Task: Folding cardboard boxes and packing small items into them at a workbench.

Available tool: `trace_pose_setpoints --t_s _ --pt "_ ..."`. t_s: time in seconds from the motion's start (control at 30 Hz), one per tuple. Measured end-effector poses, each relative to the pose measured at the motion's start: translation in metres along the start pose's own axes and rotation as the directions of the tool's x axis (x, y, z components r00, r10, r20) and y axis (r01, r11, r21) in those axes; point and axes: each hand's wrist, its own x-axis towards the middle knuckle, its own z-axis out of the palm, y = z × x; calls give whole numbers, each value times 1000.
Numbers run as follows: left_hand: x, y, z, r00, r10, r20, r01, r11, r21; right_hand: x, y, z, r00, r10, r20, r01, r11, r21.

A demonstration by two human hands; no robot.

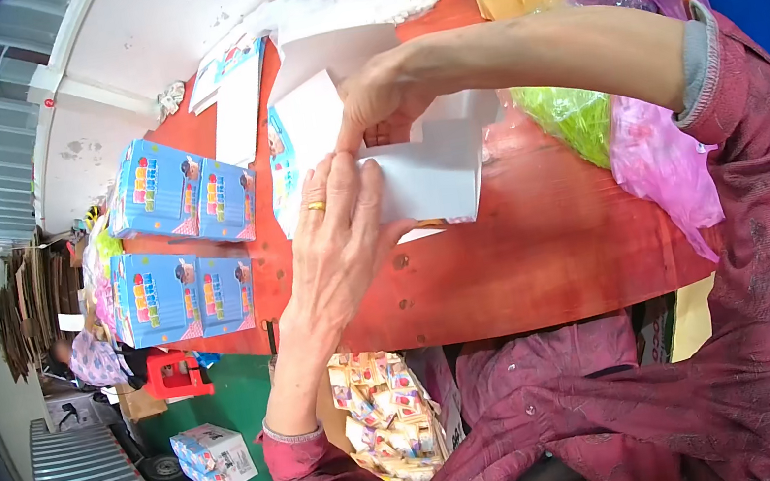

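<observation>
A cardboard box [430, 174], white inside with a blue printed outer side, lies open in front of me on the red table [508, 262]. My left hand [337, 218], with a gold ring on one finger, grips its near left wall, fingers pressed together and thumb lower down. From above, my right hand [383, 91] reaches over with bent fingers and pinches the box's inner flap, close to the left fingertips. A white flap stands up beyond both hands. Part of the right fingers is hidden behind the cardboard.
Blue printed boxes [163, 189] stand in two rows at the table's left. Flat printed cartons [239, 93] lie behind them. Pink plastic bags [660, 150] and a green bag [566, 119] lie at right. Below the table edge sits a carton of small packets [387, 419]. A red stool [176, 373] stands farther left.
</observation>
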Motion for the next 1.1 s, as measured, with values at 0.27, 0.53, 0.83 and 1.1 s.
trace_pose_setpoints --t_s 0.27,0.53,0.83,1.1 --pt "11 4 22 998 39 -55 -38 999 21 17 -21 27 975 143 -169 -162 981 -107" --pt "-15 -8 40 985 88 -145 -72 991 112 53 -29 36 959 281 -33 -280 927 -250" --pt "-35 -22 38 978 -95 -183 71 988 -136 56 -71 67 942 46 -332 -269 695 -666" --pt "-50 -30 51 964 -152 -220 128 985 -118 68 -61 75 978 -44 -202 -91 786 -612"
